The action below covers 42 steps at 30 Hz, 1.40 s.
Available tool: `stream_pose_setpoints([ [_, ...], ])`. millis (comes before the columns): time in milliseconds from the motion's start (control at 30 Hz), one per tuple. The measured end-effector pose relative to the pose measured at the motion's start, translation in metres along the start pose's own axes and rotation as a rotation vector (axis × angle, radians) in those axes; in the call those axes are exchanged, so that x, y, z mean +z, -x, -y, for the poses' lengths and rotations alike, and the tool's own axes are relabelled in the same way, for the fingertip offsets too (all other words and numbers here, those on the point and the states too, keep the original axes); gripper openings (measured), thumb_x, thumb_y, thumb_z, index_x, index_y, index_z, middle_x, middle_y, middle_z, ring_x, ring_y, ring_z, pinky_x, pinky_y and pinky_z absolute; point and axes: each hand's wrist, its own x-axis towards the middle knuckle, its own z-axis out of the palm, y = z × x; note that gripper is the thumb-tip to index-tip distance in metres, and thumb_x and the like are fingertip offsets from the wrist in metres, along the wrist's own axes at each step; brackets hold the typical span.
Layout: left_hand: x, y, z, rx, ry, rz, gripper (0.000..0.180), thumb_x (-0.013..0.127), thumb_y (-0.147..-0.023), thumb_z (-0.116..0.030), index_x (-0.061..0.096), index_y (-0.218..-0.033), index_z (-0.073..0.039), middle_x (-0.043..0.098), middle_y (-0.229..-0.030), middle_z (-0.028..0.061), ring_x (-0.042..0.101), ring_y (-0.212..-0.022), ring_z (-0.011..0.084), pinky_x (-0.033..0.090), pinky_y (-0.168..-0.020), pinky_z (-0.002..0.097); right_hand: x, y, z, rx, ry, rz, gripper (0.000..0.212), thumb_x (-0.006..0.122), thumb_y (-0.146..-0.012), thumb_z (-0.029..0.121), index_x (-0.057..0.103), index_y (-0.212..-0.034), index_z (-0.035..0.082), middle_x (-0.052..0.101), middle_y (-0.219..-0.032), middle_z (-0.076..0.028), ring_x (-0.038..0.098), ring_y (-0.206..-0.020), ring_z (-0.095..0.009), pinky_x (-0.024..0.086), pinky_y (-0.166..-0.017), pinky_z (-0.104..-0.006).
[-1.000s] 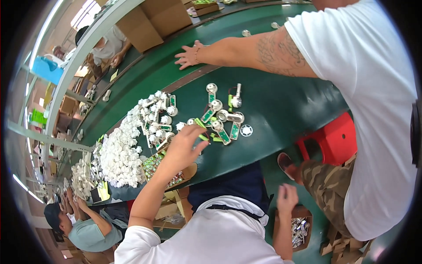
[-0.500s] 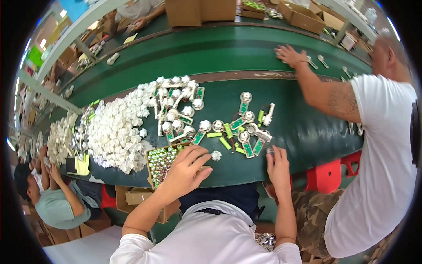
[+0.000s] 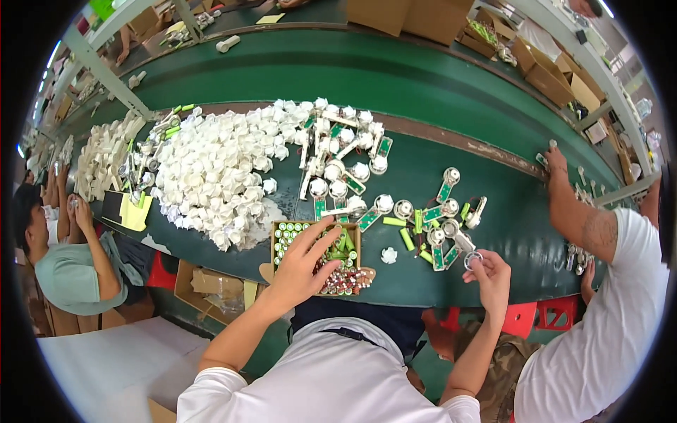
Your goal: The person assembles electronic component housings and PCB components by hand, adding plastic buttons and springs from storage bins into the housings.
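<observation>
My left hand hovers over a small cardboard box of green battery cells, its fingers spread and nothing visible in them. Red-brown wire ends crowd the box's near part. My right hand, at the table's near edge, pinches a round, shiny ring-like part between thumb and fingers. Just beyond it lies a loose group of white round-headed housings with green circuit boards and loose green cells. A single crumpled-looking white piece rests between my hands.
A large heap of white pieces covers the table's left side, beside stacked housings. Beyond runs a green conveyor belt. A co-worker in white is close on my right; another in teal sits left. Red stools stand below.
The view has swung, shifting the table's contents. My right hand has raised the round part off the table edge. My left hand stays above the box. The right co-worker's arm has moved along the belt.
</observation>
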Motion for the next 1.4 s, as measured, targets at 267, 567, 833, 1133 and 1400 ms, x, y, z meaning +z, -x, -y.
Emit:
stream_pose_setpoints([
  [267,-0.004,0.018,0.019,0.156,-0.159,0.075,0.046,0.073,-0.082,-0.030,0.064,-0.119,-0.003,0.062,-0.123,0.0163,0.055,-0.119,0.0337,0.039,-0.106,0.0468,0.053,-0.040,0.109,-0.299,0.042,0.178,0.010,0.064,-0.087,-0.005,0.063,-0.097,-0.006,0.067,-0.076,-0.008,0.065,-0.064,-0.013,0.053,-0.057,-0.0256],
  [567,0.003,0.022,0.017,0.247,-0.191,0.061,0.044,0.075,-0.082,-0.036,0.067,-0.112,-0.005,0.063,-0.120,0.0137,0.057,-0.117,0.0313,0.040,-0.105,0.0469,0.059,-0.192,0.353,-1.346,0.551,-0.721,0.012,0.068,-0.080,0.003,0.067,-0.092,0.000,0.061,-0.087,-0.014,0.061,-0.069,-0.028,0.049,-0.064,-0.0355],
  [833,0.000,0.015,0.020,0.235,-0.195,0.057,0.046,0.070,-0.087,-0.036,0.063,-0.118,-0.004,0.063,-0.120,0.0136,0.057,-0.117,0.0298,0.040,-0.105,0.0456,0.095,-0.283,0.431,-1.562,0.829,-0.787,0.012,0.069,-0.081,0.006,0.071,-0.093,0.003,0.060,-0.091,-0.013,0.065,-0.079,-0.034,0.052,-0.072,-0.0428],
  [1133,-0.001,0.016,0.019,0.194,-0.176,0.042,0.046,0.074,-0.083,-0.031,0.063,-0.120,-0.007,0.063,-0.120,0.0136,0.058,-0.115,0.0302,0.042,-0.105,0.0454,0.094,-0.262,0.426,-1.216,0.884,-1.022,0.017,0.062,-0.083,0.020,0.073,-0.089,0.009,0.069,-0.088,-0.014,0.067,-0.078,-0.036,0.052,-0.070,-0.0456],
  [1400,0.002,0.019,0.013,0.192,-0.197,0.090,0.045,0.071,-0.085,-0.030,0.062,-0.121,-0.005,0.063,-0.121,0.0136,0.058,-0.116,0.0301,0.040,-0.105,0.0449,-0.014,-0.314,0.389,-1.174,0.952,-1.023,0.017,0.056,-0.085,0.013,0.067,-0.080,0.001,0.067,-0.085,-0.021,0.065,-0.082,-0.042,0.052,-0.071,-0.0510],
])
